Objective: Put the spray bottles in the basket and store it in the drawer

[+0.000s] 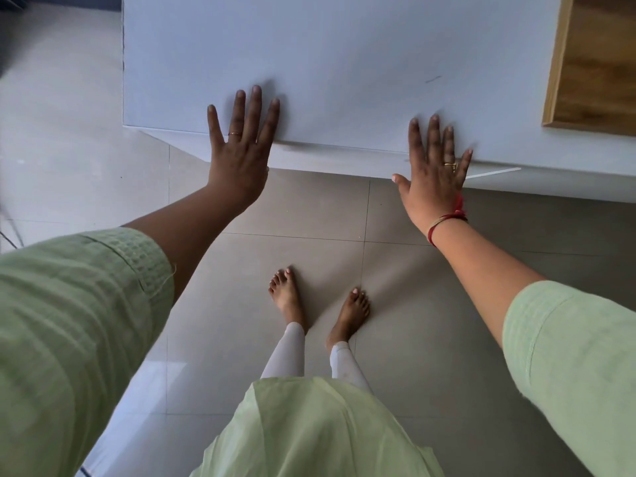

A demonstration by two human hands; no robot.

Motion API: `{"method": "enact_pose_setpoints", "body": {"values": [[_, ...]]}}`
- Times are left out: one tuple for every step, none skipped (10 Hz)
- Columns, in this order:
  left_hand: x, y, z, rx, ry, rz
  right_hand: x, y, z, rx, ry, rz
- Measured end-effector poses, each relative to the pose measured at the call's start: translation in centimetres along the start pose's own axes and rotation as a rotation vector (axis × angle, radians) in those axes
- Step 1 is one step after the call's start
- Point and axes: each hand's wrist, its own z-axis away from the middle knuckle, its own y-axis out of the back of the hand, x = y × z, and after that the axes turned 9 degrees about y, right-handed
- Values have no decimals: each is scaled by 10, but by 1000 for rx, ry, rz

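A wide white drawer front (pixel 344 80) fills the upper middle of the view, seen from above. My left hand (pixel 242 146) lies flat against it near its lower edge, fingers spread, holding nothing. My right hand (pixel 435 166) is pressed flat on the same panel further right, fingers apart, slightly blurred. The basket and the spray bottles are not in view.
A wooden panel (pixel 595 63) stands at the upper right beside the white front. Grey floor tiles (pixel 309 208) lie below, with my bare feet (pixel 320 304) standing close to the cabinet. Lighter floor extends to the left.
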Motion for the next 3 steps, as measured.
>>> {"method": "enact_pose_setpoints", "body": {"values": [[1,2,8,-31,2,-8,-2,4,0,-4,-8,-36],[0,18,17,-69,36,-1,-2,22,-6,-85,-27,-121],[-5,46,36,-82,-9,-21,2,49,3,-199,-10,-245]]}}
